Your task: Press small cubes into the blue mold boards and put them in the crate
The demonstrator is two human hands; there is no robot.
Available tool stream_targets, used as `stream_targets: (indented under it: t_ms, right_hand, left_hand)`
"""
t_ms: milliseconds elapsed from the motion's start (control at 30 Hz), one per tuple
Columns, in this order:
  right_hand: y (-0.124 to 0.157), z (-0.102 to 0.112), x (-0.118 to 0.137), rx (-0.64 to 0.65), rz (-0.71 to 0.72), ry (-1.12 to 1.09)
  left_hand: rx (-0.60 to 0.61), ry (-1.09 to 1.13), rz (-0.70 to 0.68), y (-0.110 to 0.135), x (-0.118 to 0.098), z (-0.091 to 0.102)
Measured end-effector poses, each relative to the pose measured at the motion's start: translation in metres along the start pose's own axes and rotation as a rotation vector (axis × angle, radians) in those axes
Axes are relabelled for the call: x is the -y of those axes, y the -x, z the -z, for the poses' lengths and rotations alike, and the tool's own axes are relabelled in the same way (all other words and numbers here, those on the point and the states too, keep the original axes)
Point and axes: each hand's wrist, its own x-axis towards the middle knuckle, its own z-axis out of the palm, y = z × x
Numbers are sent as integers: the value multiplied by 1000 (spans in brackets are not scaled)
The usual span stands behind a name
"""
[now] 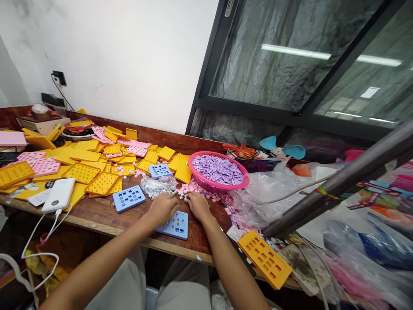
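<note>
Blue tray (177,227) lies flat at the near edge of the surface (106,214), long axis apparently left to right. Left hand (163,209) rests curled on its far left corner. Right hand (198,206) sits at its far right corner, fingertips among the pink pieces (193,188) directly beyond, so it is the nearer hand. Neither grip shows: pinching or empty, cannot tell.
</note>
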Motion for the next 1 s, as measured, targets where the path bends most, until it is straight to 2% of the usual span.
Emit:
stream_targets:
  t_ms: [100,200,333,433,533,633,833,933,1000]
  right_hand:
    - [14,13,3,-40,-11,-34]
    - [43,26,8,-71,-6,-147]
    - [89,31,24,-59,-27,-511]
    - [111,29,39,-53,-22,-573]
    - [117,23,49,-67,53,-511]
    - [114,14,53,-87,107,-487]
    - [112,3,52,-149,93,-518]
    - [114,4,51,-144,97,-542]
    - [115,4,51,-136,103,-531]
  left_hand:
    - [55,38,70,-50,16,-9]
    - [136,25,68,-79,24,-30]
    - [196,21,69,-91,28,-50]
    - [198,33,51,-90,29,-51]
    - [194,61,1,-78,28,-44]
    - [178,96,-40,-52,23,-34]
    - [76,227,-48,11,17,5]
    - [84,283,-33,34,9,24]
    - [113,300,-51,46,1,26]
